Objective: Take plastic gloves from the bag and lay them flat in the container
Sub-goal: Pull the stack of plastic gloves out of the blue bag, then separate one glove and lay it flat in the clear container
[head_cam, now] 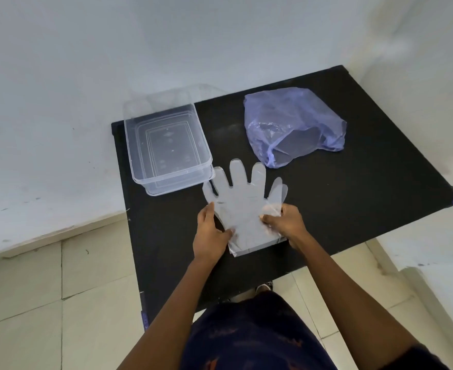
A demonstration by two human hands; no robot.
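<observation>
A clear plastic glove (242,206) lies spread flat on the black table (353,182), fingers pointing away from me. My left hand (210,233) pinches its left edge near the cuff. My right hand (282,222) pinches its right edge below the little finger. A clear rectangular container (201,145) stands at the table's back left, nothing visible inside it. A crumpled pale purple plastic bag (292,124) sits at the back right, mouth facing me; its contents are hard to make out.
The table stands against a white wall. The container sits on what looks like its clear lid (182,189). Beige floor tiles (33,303) surround the table, and its front edge is close to my body.
</observation>
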